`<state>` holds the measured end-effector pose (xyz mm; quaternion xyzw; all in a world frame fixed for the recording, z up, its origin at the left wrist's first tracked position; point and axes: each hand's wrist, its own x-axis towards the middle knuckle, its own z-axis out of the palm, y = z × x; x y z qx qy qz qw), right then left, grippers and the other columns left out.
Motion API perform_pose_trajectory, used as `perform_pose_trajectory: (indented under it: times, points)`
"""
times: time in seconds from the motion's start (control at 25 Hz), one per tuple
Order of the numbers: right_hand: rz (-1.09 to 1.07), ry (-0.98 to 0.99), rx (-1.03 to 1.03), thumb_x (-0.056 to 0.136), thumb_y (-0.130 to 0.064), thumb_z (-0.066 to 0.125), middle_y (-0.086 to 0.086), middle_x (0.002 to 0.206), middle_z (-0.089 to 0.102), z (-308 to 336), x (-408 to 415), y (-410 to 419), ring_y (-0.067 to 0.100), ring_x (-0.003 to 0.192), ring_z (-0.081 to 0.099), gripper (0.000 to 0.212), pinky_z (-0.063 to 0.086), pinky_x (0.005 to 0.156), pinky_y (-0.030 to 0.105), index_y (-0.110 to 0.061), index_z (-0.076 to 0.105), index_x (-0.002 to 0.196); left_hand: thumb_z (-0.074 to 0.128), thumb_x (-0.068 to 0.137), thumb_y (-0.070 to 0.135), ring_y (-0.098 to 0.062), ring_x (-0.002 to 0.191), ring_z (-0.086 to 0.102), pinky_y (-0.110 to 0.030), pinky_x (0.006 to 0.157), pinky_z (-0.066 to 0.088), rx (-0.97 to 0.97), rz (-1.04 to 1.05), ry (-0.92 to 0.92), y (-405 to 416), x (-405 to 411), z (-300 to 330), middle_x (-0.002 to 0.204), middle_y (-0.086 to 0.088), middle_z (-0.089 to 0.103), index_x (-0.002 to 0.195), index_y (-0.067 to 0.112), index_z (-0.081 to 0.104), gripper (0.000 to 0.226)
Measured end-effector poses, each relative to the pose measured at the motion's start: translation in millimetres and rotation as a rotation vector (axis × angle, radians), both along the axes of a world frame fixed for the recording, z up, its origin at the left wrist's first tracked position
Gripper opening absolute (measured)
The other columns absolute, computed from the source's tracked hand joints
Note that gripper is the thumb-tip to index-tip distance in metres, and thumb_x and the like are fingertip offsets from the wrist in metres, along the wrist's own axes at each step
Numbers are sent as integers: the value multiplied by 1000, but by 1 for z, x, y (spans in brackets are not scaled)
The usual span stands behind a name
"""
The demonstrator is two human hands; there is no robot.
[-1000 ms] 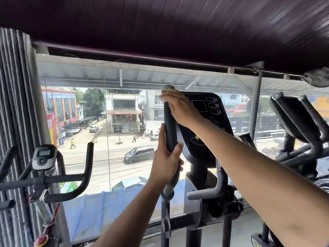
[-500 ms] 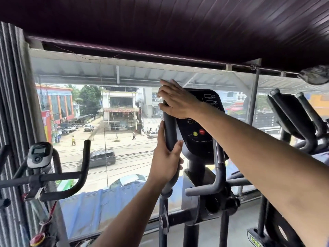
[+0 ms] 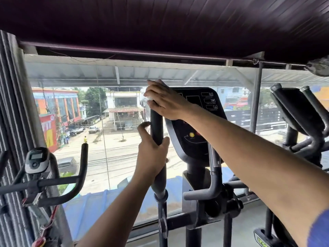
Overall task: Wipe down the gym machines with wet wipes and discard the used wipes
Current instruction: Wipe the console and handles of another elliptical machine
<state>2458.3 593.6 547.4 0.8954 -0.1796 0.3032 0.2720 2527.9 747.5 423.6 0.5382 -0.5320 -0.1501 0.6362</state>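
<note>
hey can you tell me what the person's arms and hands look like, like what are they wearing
Both forearms are bare, and neither the left hand nor the right hand shows gloves, rings or a watch. A blue sleeve edge shows on the right upper arm.

elliptical handlebar point(image 3: 156, 129): black
console point(image 3: 197, 122): black, yellow button
ceiling point(image 3: 160, 24): dark maroon
curtain point(image 3: 10, 104): grey-and-white stripes
bike monitor point(image 3: 36, 159): grey
sleeve point(image 3: 318, 229): blue

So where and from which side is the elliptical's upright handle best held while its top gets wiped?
Mid-shaft on the upright handle, from the near side, as the left hand grips it: the bar is a round vertical tube, and the right hand needs its top free.
</note>
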Motion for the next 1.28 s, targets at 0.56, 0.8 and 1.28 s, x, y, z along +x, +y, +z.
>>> perform_pose_trajectory:
  times: [0.56, 0.8, 1.28]
  points:
    - [151, 8, 133, 106, -37, 33, 5, 99, 65, 46, 10, -23, 24, 101, 61, 44, 50, 92, 43, -11, 61, 85, 59, 101, 20, -14, 47, 58, -19, 44, 47, 11, 65, -99, 2, -4, -2, 80, -9, 65, 144, 36, 30, 54]
    - [394, -499, 1113, 102, -44, 28, 11, 82, 69, 43, 30, -24, 25, 77, 61, 59, 48, 75, 35, -10, 70, 79, 60, 101, 19, -9, 46, 56, -17, 44, 45, -5, 74, -72, 1, -4, -3, 90, -18, 65, 139, 36, 34, 49]
    - [518, -924, 854, 98, -11, 51, -4, 112, 75, -56, 9, -2, 8, 98, 70, 39, 57, 87, 32, -28, 70, 128, 65, 102, 23, -21, 63, 71, -38, 55, 56, -132, 74, -59, 21, -16, -45, 99, 11, 74, 156, 47, 30, 68]
